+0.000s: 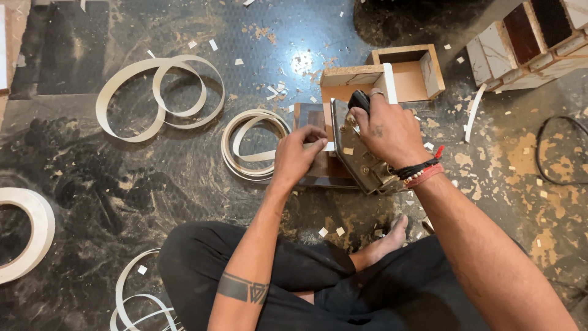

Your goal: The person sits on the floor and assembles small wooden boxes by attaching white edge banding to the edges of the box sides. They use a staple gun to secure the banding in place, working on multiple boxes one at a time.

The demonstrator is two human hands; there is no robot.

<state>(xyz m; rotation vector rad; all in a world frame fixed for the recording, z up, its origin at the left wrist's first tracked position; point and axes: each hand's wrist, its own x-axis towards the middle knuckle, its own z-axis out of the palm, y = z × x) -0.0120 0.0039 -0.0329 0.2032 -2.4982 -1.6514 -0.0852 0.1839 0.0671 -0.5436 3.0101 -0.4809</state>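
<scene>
I sit cross-legged on a dark marble floor. My right hand [390, 130] grips the black handle of a metal clothes iron [360, 160], tipped on its side against a small particle-board box [352, 83]. My left hand [298, 154] pinches a white edge-banding strip [329, 146] against the box's side, just left of the iron. The strip runs up along the box's edge [389, 83]. A shiny dark panel [318, 168] lies under the box.
Loose coils of white edge banding [160, 92] [251, 144] lie to the left, a full roll [27, 230] at far left. An open wooden box [416, 72] and stacked boxes [527, 40] stand at upper right. A black cord [554, 153] curls right. Chips litter the floor.
</scene>
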